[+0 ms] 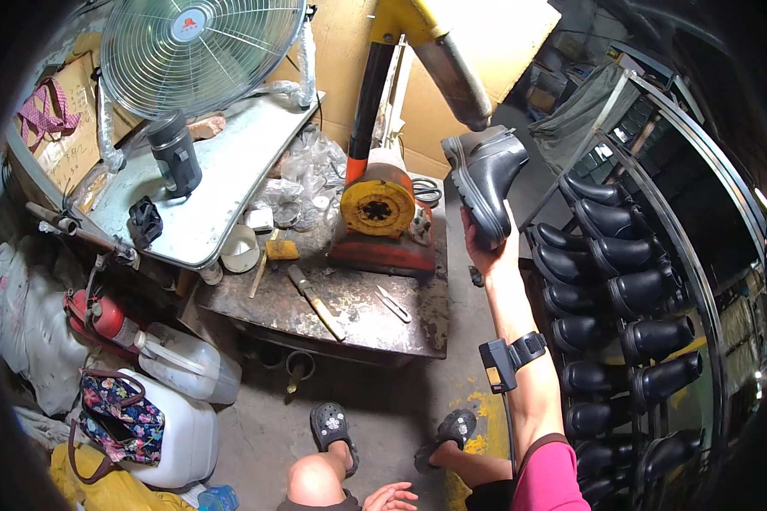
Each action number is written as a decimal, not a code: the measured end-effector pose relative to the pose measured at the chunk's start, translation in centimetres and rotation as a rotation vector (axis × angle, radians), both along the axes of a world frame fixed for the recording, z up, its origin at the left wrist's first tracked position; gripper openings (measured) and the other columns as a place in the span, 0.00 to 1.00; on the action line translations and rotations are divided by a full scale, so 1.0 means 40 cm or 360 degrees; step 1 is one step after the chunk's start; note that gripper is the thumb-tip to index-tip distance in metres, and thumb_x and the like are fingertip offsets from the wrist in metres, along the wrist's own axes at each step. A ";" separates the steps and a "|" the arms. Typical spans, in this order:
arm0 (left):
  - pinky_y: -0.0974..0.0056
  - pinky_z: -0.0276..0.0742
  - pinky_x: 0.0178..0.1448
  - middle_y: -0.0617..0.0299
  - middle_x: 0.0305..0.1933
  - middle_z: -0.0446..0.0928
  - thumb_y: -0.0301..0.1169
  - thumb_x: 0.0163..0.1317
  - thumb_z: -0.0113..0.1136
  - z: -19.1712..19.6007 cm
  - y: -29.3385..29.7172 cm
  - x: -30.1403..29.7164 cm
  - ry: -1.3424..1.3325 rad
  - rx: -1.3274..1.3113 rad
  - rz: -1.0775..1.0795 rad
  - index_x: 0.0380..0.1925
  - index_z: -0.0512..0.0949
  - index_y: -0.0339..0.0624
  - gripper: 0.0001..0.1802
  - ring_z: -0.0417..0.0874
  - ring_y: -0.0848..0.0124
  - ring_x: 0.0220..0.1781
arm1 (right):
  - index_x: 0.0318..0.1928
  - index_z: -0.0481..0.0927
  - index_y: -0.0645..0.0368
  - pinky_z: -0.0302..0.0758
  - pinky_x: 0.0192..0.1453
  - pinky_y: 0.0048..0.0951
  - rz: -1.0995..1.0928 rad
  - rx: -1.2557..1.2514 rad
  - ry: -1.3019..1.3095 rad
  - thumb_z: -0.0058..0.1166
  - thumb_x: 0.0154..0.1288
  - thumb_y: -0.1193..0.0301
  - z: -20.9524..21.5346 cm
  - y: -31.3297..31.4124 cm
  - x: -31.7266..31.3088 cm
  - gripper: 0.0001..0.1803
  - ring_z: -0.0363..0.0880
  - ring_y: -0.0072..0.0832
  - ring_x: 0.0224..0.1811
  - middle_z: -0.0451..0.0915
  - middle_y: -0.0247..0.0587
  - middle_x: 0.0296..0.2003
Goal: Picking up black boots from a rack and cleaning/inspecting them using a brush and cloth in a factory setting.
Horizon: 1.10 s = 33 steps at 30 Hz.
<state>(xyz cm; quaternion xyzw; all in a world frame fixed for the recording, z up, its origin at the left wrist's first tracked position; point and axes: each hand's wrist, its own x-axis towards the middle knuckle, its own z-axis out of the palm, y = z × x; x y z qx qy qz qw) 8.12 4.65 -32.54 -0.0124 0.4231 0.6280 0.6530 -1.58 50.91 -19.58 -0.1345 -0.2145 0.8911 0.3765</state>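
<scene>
- Left hand (392, 496): lay open, palm up, by the bare knee (315, 479) at the lower edge; held nothing.
- Right hand (486, 251): raised, clenched round the sole of a black boot (486, 175).
- Boot: held aloft between the table (358, 311) and the rack (656, 281).
- Rack: filled with rows of black boots.
- Table: carried a knife (315, 302) and a red-and-yellow machine (379, 217).

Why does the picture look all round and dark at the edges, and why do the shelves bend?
Head view: a fisheye lens leaves black corners and bends the boot rack into curves. The middle is sharp: the black boot in the right hand shows clearly. Light glints off the metal tray and the shiny boots. The left hand is cut off at the bottom.
</scene>
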 end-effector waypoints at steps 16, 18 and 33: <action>0.69 0.77 0.40 0.53 0.41 0.77 0.40 0.67 0.40 0.021 0.018 -0.019 -0.0013 -0.0048 -0.0065 0.53 0.67 0.36 0.22 0.81 0.67 0.36 | 0.52 0.72 0.62 0.81 0.37 0.34 0.0139 0.0000 0.0329 0.50 0.58 0.55 -0.021 0.116 -0.055 0.27 0.74 0.44 0.50 0.72 0.53 0.50; 0.69 0.77 0.40 0.53 0.41 0.77 0.40 0.67 0.41 0.017 0.017 -0.016 -0.0029 -0.0046 -0.0062 0.53 0.68 0.36 0.21 0.81 0.67 0.36 | 0.49 0.74 0.60 0.81 0.34 0.32 0.0098 -0.0030 0.0282 0.51 0.59 0.55 -0.010 0.111 -0.058 0.24 0.75 0.42 0.49 0.75 0.49 0.46; 0.63 0.80 0.37 0.48 0.40 0.77 0.37 0.66 0.41 -0.058 -0.015 -0.003 0.0025 0.0005 0.0076 0.52 0.66 0.32 0.21 0.81 0.62 0.34 | 0.48 0.75 0.57 0.79 0.22 0.32 0.0055 -0.0169 -0.0314 0.41 0.64 0.51 -0.181 -0.417 0.375 0.24 0.81 0.33 0.29 0.80 0.42 0.37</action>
